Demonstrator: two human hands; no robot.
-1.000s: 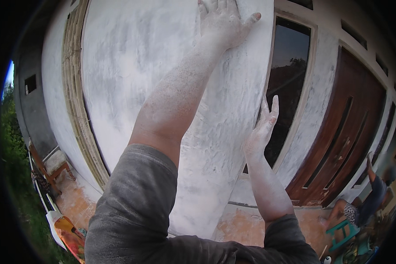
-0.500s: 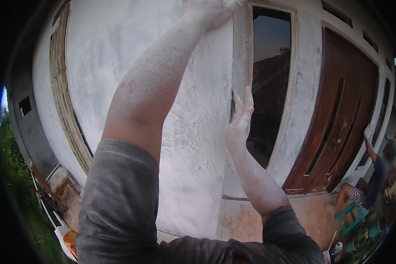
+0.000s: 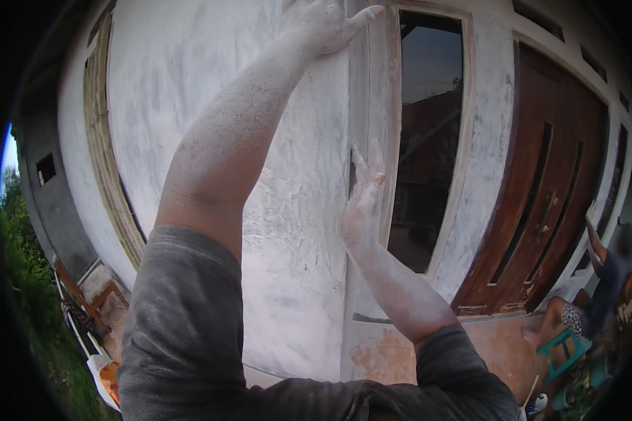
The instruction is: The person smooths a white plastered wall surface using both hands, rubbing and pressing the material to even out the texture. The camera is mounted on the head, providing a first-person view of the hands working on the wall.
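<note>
A white, patchily coated wall (image 3: 218, 84) with a vertical corner fills the middle. My left hand (image 3: 319, 27), dusted white, lies high on the wall beside that corner. Its thumb stretches right past the edge; the upper frame border cuts off part of the hand. Lower down, my right hand (image 3: 362, 205) is at the corner, its fingers pointing up and stretched out. A dark narrow patch shows beside those fingers; I cannot tell whether it is a thing or shadow. Both forearms carry white dust. Right of my hands stands a tall dark window (image 3: 428, 140) in a pale frame.
A brown double door (image 3: 540, 189) stands farther right. At the far right another person (image 3: 607, 281) sits low, one arm raised to the wall, near a green stool (image 3: 565, 351). Bamboo poles (image 3: 100, 119) lean at left; a wooden chair (image 3: 84, 302) stands beyond them.
Both my hands have shifted a little left in the picture, along with the wall corner. More of my left hand shows now, lower in the frame.
</note>
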